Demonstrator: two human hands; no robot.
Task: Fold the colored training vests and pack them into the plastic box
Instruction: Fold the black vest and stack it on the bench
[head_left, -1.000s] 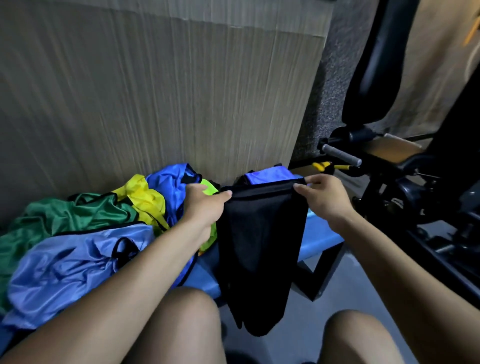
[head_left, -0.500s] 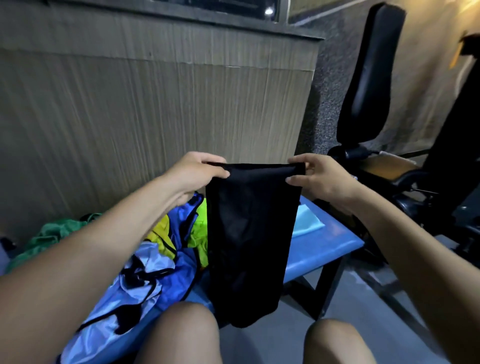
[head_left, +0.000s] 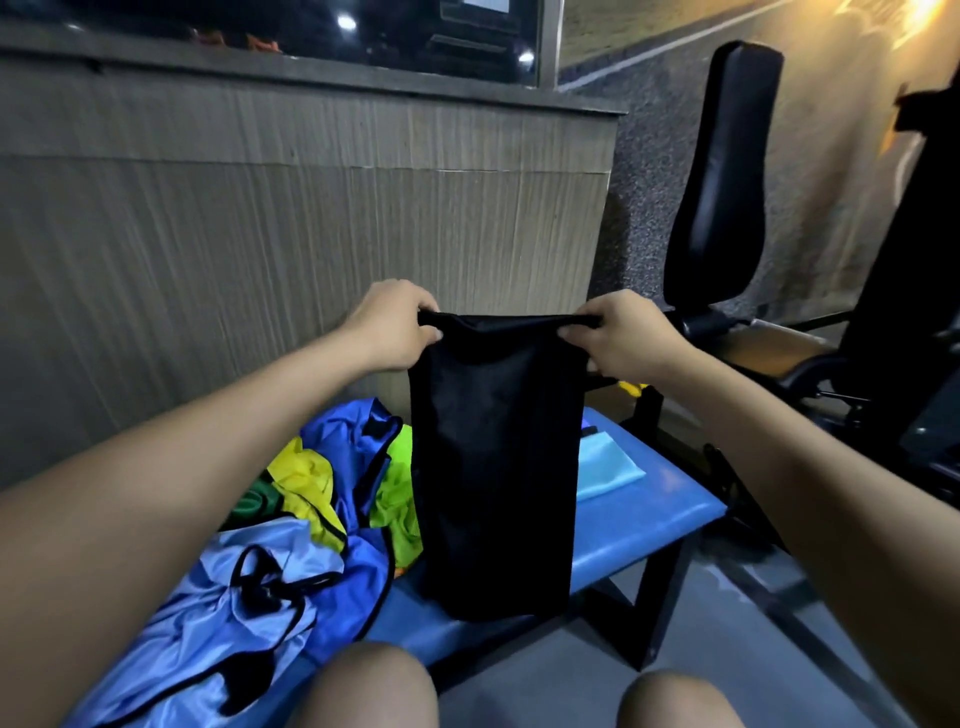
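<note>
Black vest: the black vest (head_left: 493, 467) hangs as a long folded strip at the middle of the view, its top edge stretched level and its lower end in front of the bench's near edge.
Left hand: the left hand (head_left: 392, 332), at 11 o'clock of the vest, pinches the top left corner; its fingertips are tucked behind the cloth.
Right hand: the right hand (head_left: 621, 335), at 1 o'clock, pinches the top right corner with curled fingers.
Loose vests: the pile of vests (head_left: 311, 519), blue, yellow, green and lime, lies at 8 o'clock, partly covered by the left forearm and cut off by the frame's bottom-left corner.
Folded vest: a light blue folded vest (head_left: 605, 467) at 3 o'clock is half hidden behind the black one.
Bench: the blue bench (head_left: 649, 514) carries them.
Plastic box: cannot be made out.
Background: a black padded seat (head_left: 722, 171) at 2 o'clock, blurred.
</note>
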